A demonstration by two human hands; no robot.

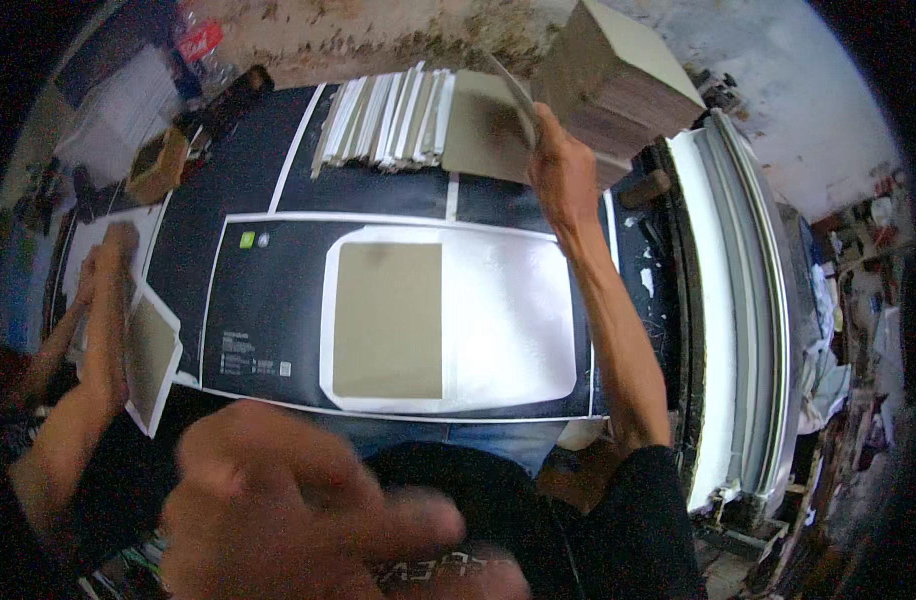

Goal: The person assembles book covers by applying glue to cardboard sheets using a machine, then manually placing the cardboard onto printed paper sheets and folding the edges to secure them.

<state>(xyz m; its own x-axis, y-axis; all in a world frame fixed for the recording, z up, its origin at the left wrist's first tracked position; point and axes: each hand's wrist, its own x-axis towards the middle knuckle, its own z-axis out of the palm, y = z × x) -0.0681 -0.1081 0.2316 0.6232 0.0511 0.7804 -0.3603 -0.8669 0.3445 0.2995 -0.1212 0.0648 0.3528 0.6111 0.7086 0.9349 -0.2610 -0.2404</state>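
My right hand (pixel 563 165) is closed around the edge of a thin grey cardboard sheet (pixel 513 92), held up above the far side of the table. Large and blurred at the bottom, my left hand (pixel 308 510) is raised in front of my body. Its fingers look loosely bent and apart, with nothing visible in them. On the table in front of me lies a white paper sheet (pixel 508 315) with cut corners and a glossy right half. A grey cardboard panel (pixel 388 320) rests flat on its left half.
A dark printed sheet (pixel 263 310) lies under the paper. Beyond it are strips (pixel 388 120), a flat grey board (pixel 483 125) and a tall cardboard stack (pixel 618 95). A long roller machine (pixel 743 320) stands at right. At left, another person's hands (pixel 108 265) hold a paper-edged board (pixel 153 355).
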